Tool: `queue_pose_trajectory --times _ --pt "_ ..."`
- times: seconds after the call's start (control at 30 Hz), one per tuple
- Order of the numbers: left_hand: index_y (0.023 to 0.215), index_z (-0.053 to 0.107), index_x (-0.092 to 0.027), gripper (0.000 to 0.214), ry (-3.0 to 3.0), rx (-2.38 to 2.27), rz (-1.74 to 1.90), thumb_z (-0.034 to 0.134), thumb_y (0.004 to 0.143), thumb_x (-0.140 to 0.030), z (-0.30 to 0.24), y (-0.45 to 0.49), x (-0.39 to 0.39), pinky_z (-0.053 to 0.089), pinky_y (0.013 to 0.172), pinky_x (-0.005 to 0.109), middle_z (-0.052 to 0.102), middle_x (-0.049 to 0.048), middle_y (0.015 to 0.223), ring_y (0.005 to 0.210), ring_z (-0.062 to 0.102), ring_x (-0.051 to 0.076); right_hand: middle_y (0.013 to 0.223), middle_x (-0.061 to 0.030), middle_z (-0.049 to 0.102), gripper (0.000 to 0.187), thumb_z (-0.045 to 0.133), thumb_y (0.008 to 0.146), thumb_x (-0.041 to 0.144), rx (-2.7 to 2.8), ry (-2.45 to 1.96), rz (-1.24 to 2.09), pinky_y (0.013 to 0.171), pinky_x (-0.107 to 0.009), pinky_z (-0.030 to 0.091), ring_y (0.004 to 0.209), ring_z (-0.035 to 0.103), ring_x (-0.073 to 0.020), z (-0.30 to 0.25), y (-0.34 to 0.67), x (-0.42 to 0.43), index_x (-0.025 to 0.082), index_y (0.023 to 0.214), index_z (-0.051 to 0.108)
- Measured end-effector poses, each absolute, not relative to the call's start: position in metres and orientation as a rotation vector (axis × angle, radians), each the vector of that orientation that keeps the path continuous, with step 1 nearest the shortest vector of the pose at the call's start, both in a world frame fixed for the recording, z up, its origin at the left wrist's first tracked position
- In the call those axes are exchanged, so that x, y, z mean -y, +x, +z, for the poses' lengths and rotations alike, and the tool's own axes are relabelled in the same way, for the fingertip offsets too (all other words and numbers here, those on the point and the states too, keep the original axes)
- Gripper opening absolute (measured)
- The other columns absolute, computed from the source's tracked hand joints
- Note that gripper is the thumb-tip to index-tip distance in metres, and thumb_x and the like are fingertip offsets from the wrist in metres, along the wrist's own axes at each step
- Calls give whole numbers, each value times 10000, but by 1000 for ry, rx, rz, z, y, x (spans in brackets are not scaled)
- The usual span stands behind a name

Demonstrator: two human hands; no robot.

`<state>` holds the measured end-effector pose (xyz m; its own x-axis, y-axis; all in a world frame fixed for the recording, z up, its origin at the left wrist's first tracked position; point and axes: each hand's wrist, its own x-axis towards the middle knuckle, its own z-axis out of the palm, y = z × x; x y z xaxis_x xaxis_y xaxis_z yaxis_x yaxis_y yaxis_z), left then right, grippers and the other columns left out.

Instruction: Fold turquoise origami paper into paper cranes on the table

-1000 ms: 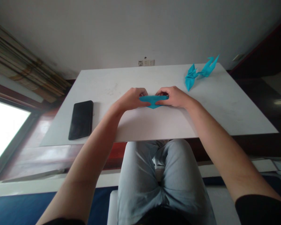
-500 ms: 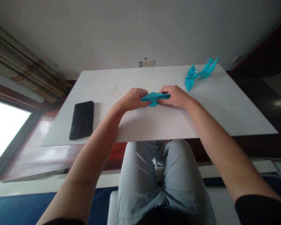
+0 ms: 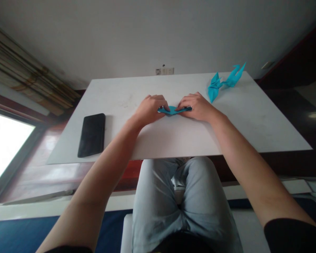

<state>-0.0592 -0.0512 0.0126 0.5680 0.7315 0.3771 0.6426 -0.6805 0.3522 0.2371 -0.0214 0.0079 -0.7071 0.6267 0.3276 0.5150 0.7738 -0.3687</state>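
Observation:
A piece of folded blue paper [image 3: 172, 110] is held between my two hands, low over the white table [image 3: 171, 140]. My left hand [image 3: 152, 109] grips its left end, fingers on top and thumb hidden beneath or behind. At the other end, my right hand [image 3: 196, 106] pinches the paper, its fingers curled over the top. The paper's middle shows between my fingertips; its ends are partly covered. Two blue origami cranes [image 3: 214, 88] [image 3: 235, 78] stand at the table's back right, apart from my right hand.
On the table's left side lies a black tablet or large phone [image 3: 92, 135], close to my left forearm. Wall sockets [image 3: 164, 71] sit just behind the back edge. My legs in light jeans [image 3: 179, 200] are under the front edge.
The folded paper has tilted flatter and shows less of its face. The fingers of both hands have shifted up and over its top. Cranes and tablet stay put.

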Motion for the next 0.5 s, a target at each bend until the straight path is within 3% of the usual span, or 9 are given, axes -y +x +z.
queue_pose_trajectory --times 0.27,0.5 --pt "1099 926 -264 357 2502 -1035 677 998 822 -478 29 -64 65 590 1032 408 882 80 1166 1105 820 297 1267 -101 839 367 939 904 596 2545 -816 451 1105 -555 398 1172 703 -369 12 247 28 350 1175 960" --pt "1023 928 -271 230 2446 -939 711 953 860 -432 23 -58 63 612 918 363 890 65 1071 973 816 248 1149 -82 824 401 956 878 606 2485 -831 504 1033 -506 450 924 702 -273 11 239 34 304 1143 944"
